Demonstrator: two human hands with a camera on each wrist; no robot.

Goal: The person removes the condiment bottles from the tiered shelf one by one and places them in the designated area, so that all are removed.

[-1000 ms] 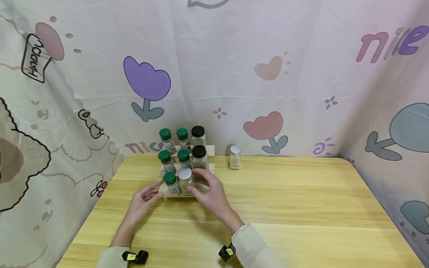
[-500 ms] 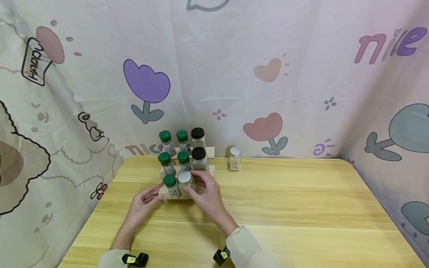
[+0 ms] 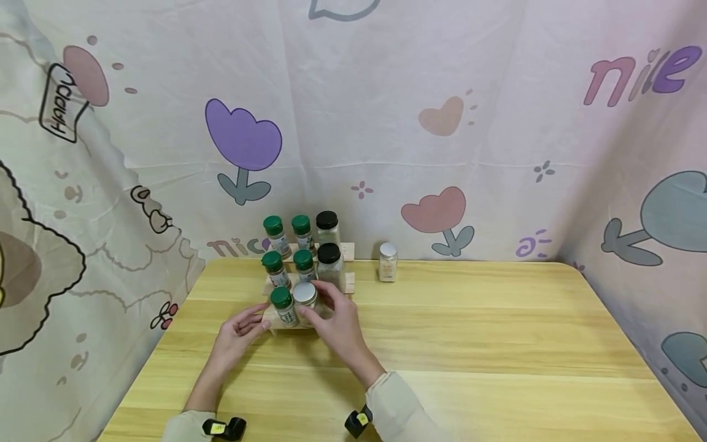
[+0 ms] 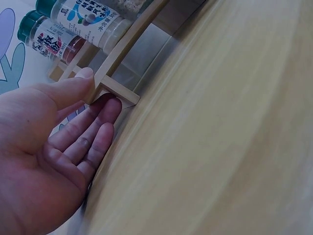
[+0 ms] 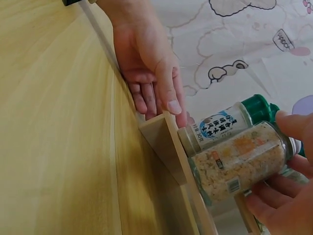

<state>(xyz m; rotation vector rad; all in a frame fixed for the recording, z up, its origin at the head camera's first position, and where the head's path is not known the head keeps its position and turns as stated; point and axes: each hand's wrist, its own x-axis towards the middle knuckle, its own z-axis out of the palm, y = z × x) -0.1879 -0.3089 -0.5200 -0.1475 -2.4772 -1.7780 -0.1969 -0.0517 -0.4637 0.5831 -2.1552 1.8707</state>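
Observation:
A small tiered wooden spice rack (image 4: 132, 49) holds several spice jars. My left hand (image 3: 234, 336) holds its front left end, thumb (image 4: 78, 88) against the side and fingers curled under the corner. On the lowest tier, my right hand (image 3: 341, 322) grips a glass jar of pale coarse seasoning (image 5: 239, 161) with a silver lid (image 3: 305, 293), thumb and fingers around its upper part. The jar stands beside a green-capped spice bottle (image 5: 220, 127) at that tier's left end, overlapping it in the right wrist view.
Green-capped bottles (image 3: 273, 261) and black-lidded jars (image 3: 329, 253) stand on the middle and back tiers. Another silver-lidded jar (image 3: 388, 264) is on the wooden table (image 3: 469, 344), right of the rack. A printed curtain (image 3: 353, 123) hangs along the table's back edge.
My right hand and the silver-lidded jar have shifted slightly left, nearer the green-capped bottle on the front tier. My left hand stays at the rack's corner.

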